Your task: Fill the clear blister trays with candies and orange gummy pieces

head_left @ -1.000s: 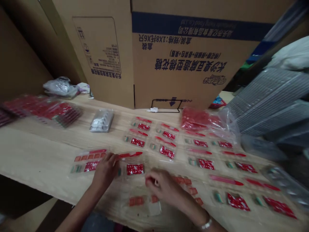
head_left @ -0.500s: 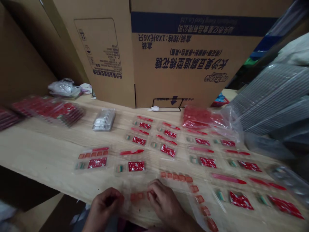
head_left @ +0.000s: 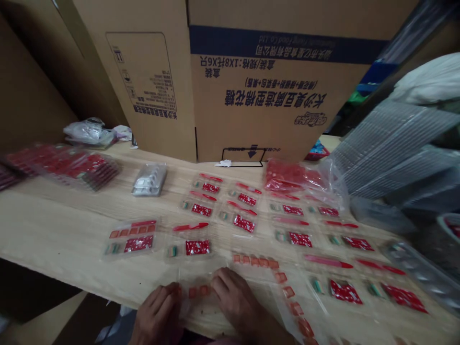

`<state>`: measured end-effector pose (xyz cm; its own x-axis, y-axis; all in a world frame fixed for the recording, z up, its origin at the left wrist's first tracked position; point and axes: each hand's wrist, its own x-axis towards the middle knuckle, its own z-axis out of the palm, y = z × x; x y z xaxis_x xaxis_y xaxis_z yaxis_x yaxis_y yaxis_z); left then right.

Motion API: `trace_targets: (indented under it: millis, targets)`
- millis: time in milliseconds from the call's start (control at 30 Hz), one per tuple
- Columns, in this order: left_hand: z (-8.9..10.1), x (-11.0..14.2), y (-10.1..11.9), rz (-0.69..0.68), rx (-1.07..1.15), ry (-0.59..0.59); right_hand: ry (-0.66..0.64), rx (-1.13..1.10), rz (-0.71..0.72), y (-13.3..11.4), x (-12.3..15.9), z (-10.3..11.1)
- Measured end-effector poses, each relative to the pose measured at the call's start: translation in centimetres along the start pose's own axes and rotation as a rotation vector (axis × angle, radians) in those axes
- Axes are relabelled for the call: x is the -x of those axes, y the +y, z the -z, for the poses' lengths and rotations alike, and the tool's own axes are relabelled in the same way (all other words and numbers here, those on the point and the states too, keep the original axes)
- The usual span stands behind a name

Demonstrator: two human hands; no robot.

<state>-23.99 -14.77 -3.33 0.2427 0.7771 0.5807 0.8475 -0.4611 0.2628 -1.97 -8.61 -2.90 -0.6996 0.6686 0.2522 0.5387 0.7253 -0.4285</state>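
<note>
In front of me lies a clear plastic strip with small orange squares (head_left: 198, 291), near the table's front edge. My left hand (head_left: 158, 309) is closed at the strip's left end, an orange square showing by its fingertips. At the other end, my right hand (head_left: 233, 299) has its fingers pressed together on the strip; what lies under them is hidden. A second strip of orange squares (head_left: 255, 260) bends down beside my right hand. Just beyond my hands is a clear tray (head_left: 168, 258) with a red utensil (head_left: 190, 226), a red spotted sachet (head_left: 197, 247) and a small green-and-white piece (head_left: 172, 251).
Several similarly filled trays spread to the right. One tray on the left (head_left: 158, 247) also carries orange squares. Behind are empty nested trays (head_left: 149, 179), a red bag (head_left: 287, 176) and a large carton (head_left: 251, 96). Tall tray stacks (head_left: 381, 139) stand right, packed red trays (head_left: 72, 165) left.
The view has shifted slightly, so the table's things sit further left. My left hand has turned more palm-down over its end of the strip; my right hand stays at the other end.
</note>
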Motion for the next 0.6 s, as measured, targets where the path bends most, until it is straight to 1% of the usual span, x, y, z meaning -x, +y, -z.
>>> trace_targets:
  millis: [100, 167, 200, 300, 333, 400, 467, 500, 533, 600]
  targets:
    - [0.0, -0.8, 0.4, 0.103, 0.097, 0.005, -0.067, 0.078, 0.121, 0.2, 0.5, 0.4]
    - [0.0, -1.0, 0.6, 0.121, 0.139, -0.005, -0.115, 0.100, 0.213, 0.5, 1.0, 0.7]
    - [0.0, -1.0, 0.6, 0.127, 0.139, 0.000, -0.115, 0.098, 0.239, 0.7, 1.4, 0.7]
    - [-0.2, -0.4, 0.6, 0.153, 0.101, 0.036, -0.037, 0.035, 0.244, 1.0, 2.1, 0.2]
    - [-0.2, -0.1, 0.6, 0.155, 0.099, 0.027, -0.006, 0.016, 0.235, 1.1, 2.3, -0.1]
    - [-0.2, 0.4, 0.6, 0.150, 0.128, -0.029, 0.021, 0.007, 0.230, 1.2, 2.3, -0.6]
    - [-0.1, 0.9, 0.7, 0.125, 0.172, -0.112, 0.021, 0.007, 0.223, 1.2, 2.2, -0.9]
    - [0.0, 1.1, 0.7, 0.088, 0.172, -0.130, 0.021, 0.002, 0.226, 1.2, 2.1, -1.0]
    - [0.1, 1.2, 0.6, 0.036, 0.157, -0.133, 0.024, -0.001, 0.227, 1.3, 2.0, -1.1]
    - [0.2, 1.5, 0.5, -0.084, 0.103, -0.094, 0.031, 0.004, 0.232, 1.3, 1.9, -1.2]
